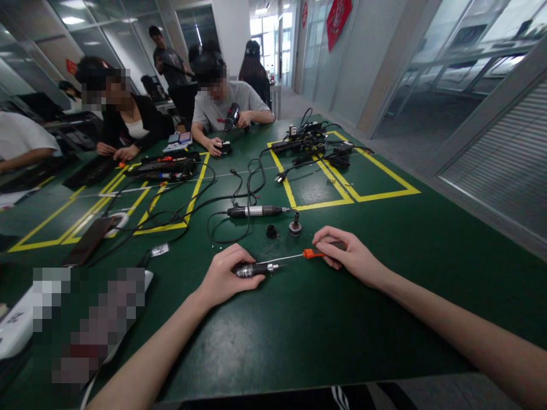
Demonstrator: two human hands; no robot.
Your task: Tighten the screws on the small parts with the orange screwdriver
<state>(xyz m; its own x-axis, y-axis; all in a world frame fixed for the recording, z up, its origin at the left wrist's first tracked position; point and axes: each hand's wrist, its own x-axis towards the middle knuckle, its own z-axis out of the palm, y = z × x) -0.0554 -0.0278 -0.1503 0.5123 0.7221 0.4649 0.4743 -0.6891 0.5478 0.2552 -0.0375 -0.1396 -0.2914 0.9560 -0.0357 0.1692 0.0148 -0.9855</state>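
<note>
One green tabletop [325, 330] fills the view, marked with yellow tape rectangles [367, 196] toward its far side; its right edge runs close past the right forearm, while the stretch of green between the two forearms lies bare. Two people sit at the far left edge, each with hands on the surface. One long pen-shaped rotary tool [255, 211] lies across the middle with its black cable looping away to the left. The left hand [224, 276] is closed around one small metal-nosed tool body [252, 269], pressing it to the tabletop. The right hand [348, 255] grips one orange-handled screwdriver [318, 251], whose thin shaft reaches left to the tool body's nose. Just beyond the hands sit two small parts, well clear: one black cap [272, 231] and one upright metal fitting [294, 226].
</note>
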